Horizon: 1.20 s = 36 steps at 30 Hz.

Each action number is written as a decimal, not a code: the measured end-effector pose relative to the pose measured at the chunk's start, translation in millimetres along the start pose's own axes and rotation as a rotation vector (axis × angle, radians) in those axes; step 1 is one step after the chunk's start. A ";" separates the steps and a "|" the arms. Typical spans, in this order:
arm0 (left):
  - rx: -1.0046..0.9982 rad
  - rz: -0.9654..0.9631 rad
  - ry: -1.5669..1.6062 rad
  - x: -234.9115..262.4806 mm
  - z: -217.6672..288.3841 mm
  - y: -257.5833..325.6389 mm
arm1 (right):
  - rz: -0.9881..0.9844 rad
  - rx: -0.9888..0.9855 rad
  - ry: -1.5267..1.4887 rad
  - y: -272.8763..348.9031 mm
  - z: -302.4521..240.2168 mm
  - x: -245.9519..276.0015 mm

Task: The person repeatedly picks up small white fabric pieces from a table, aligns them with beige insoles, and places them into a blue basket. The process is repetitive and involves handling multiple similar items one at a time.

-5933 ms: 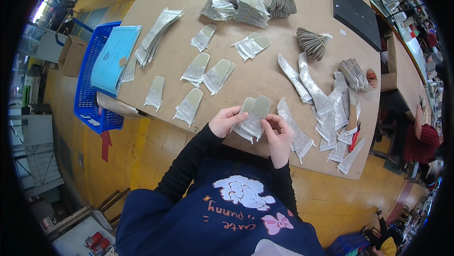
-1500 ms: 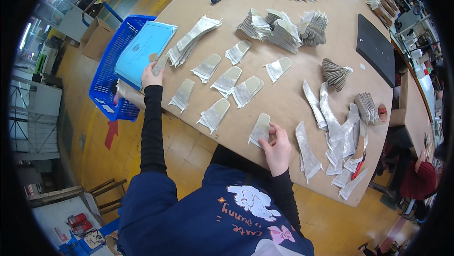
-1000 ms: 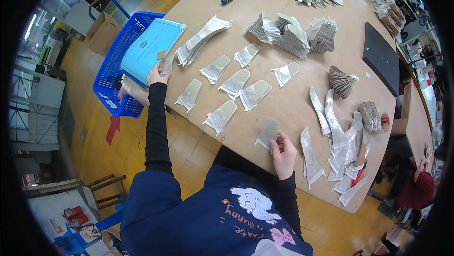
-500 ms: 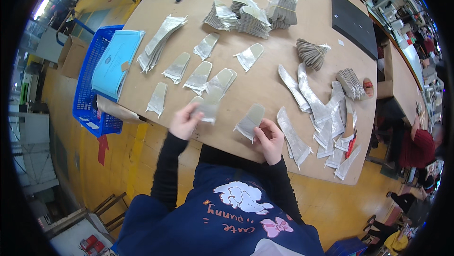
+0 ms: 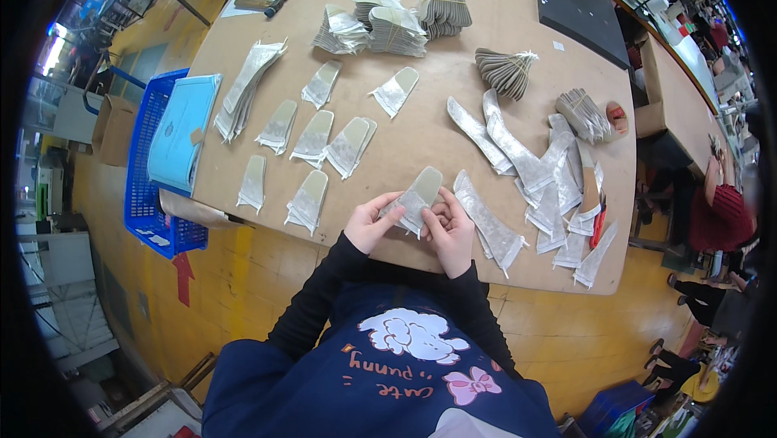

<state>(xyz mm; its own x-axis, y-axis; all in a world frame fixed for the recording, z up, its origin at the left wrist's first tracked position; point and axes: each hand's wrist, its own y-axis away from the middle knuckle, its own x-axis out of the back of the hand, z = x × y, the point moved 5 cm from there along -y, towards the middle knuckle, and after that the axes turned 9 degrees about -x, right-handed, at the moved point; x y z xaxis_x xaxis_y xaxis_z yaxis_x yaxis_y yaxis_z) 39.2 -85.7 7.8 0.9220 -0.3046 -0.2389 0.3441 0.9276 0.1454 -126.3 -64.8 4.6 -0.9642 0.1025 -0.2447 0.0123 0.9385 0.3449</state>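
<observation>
**Both hands on one silvery cut piece at the counter's near edge**

The person's left hand (image 5: 370, 224) and right hand (image 5: 447, 228) meet just below the centre of the frame, fingers closed around a small grey, shimmery cut piece (image 5: 417, 198) with a paler rounded tip. It is pinched from both sides and lifted a little off the counter (image 5: 421, 131), tip pointing up and to the right, which looks like a way to square up or check what may be two layers; whether it is one piece or a pair I cannot tell.

To the left of the hands, single pieces of the same shape (image 5: 307, 199) lie spread apart in loose rows, each with room around it, as if laid out one by one. Further up and left a fanned stack (image 5: 247, 86) rests near the counter's edge. Right of the hands, longer silvery strips (image 5: 490, 224) overlap in a messy heap that comes close beside the right hand and crowds that side. Along the top of the frame sit banded bundles (image 5: 380, 25), and a dark flat board (image 5: 579, 9) lies at upper right.

Off the counter's left edge a blue crate (image 5: 150, 195) holds a light blue folder (image 5: 182, 131). Another person in red (image 5: 716, 211) is at the far right.
</observation>
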 end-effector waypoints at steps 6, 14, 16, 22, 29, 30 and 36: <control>-0.078 0.069 -0.291 10.0 10.2 -10.7 | 0.045 0.007 0.182 7.8 -12.2 -5.1; -0.322 -0.097 -1.092 23.9 34.9 -33.5 | 0.488 0.335 0.763 41.2 -52.8 53.8; -0.474 -0.019 -1.100 22.5 40.7 -33.3 | 0.539 0.314 0.836 40.9 -55.4 70.6; -0.307 0.121 -0.954 29.9 35.7 -23.1 | 0.445 0.321 0.929 34.2 -45.3 81.2; -0.401 0.124 -1.055 16.0 30.4 -21.9 | 0.531 0.297 0.767 43.7 -38.4 95.7; -0.431 0.130 -1.085 15.5 32.4 -22.2 | 0.557 0.301 0.769 46.8 -40.3 98.6; -0.017 0.036 -0.310 13.6 12.5 -20.0 | 0.559 0.117 0.411 53.8 -48.3 117.7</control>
<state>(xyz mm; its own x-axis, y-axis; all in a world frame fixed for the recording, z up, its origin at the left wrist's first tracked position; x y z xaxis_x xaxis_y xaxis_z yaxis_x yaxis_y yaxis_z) 47.1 -111.1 13.7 0.9445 -0.3209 0.0706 0.3101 0.9415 0.1317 -251.9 -18.1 38.1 -0.8268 0.4687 0.3110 0.5415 0.8130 0.2142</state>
